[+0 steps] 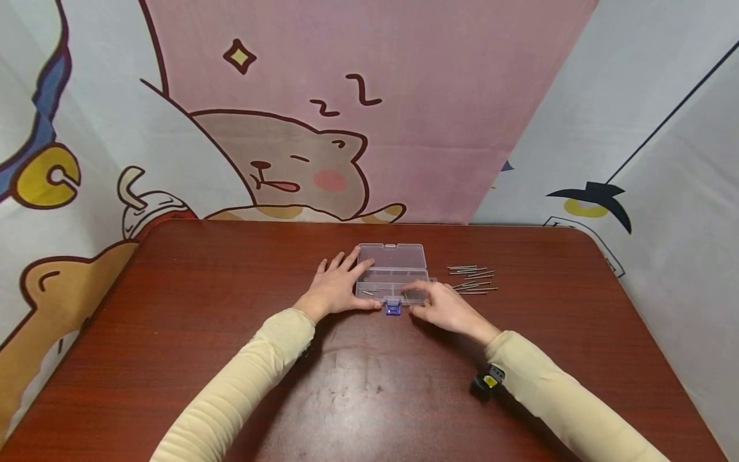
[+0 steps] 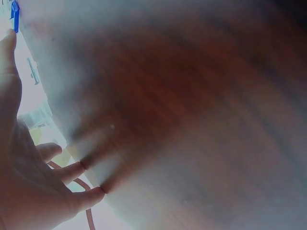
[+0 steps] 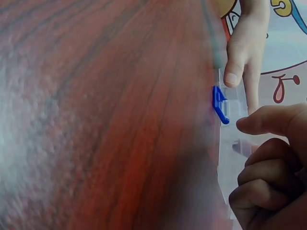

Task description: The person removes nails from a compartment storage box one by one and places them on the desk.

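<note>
A clear plastic organizer box (image 1: 392, 276) stands with its lid raised at the back and a blue latch (image 1: 393, 308) at the front. My left hand (image 1: 335, 289) rests spread against its left side, its thumb along the front edge by the latch. Short thin metal pieces (image 1: 367, 293) lie in the front left compartment. My right hand (image 1: 447, 308) reaches over the front right compartment, index finger extended inside and thumb apart, outside the front wall. Its other fingers are curled in the right wrist view. A small metal piece (image 1: 405, 296) shows beneath the index fingertip.
Several long thin metal rods, like nails or screws (image 1: 473, 273), lie in loose groups on the brown table (image 1: 202, 308), right of the box. A patterned cloth (image 1: 433, 128) hangs behind the table's back edge. A dark wrist device (image 1: 487, 382) hangs below the right sleeve.
</note>
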`<state>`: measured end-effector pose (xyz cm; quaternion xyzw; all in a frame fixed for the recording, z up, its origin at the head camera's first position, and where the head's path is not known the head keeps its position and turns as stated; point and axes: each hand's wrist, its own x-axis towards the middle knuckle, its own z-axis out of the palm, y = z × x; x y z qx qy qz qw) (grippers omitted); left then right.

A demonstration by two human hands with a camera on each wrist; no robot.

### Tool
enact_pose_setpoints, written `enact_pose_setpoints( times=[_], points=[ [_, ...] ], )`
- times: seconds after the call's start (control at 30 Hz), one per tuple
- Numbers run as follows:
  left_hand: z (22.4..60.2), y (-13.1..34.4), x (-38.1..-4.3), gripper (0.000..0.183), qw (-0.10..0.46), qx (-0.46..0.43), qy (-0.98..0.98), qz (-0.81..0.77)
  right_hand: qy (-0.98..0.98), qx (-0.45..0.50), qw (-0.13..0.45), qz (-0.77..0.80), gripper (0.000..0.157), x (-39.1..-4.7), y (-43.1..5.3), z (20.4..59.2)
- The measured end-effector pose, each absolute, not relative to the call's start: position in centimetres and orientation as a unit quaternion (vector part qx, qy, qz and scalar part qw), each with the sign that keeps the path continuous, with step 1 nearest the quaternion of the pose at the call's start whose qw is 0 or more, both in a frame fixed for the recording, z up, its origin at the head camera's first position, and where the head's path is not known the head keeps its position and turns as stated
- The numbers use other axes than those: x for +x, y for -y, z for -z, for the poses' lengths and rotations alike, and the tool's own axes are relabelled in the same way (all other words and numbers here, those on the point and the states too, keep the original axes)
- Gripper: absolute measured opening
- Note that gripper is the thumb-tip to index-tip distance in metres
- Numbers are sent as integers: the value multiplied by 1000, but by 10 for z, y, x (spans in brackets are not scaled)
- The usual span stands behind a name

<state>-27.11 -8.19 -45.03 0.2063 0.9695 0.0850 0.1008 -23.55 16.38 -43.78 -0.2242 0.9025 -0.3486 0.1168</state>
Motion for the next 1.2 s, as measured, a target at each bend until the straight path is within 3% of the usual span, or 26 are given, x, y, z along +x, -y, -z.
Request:
enact_pose_setpoints(
  times=[0.43,1.2],
  points=[
    [449,81,-270,100,102,207,-970,-82,-882,-263,55,386,25,-235,-172,443],
    [449,82,-271,101,104,211,-968,-82,-881,-224,-1,418,11,-234,-168,453]
  ],
)
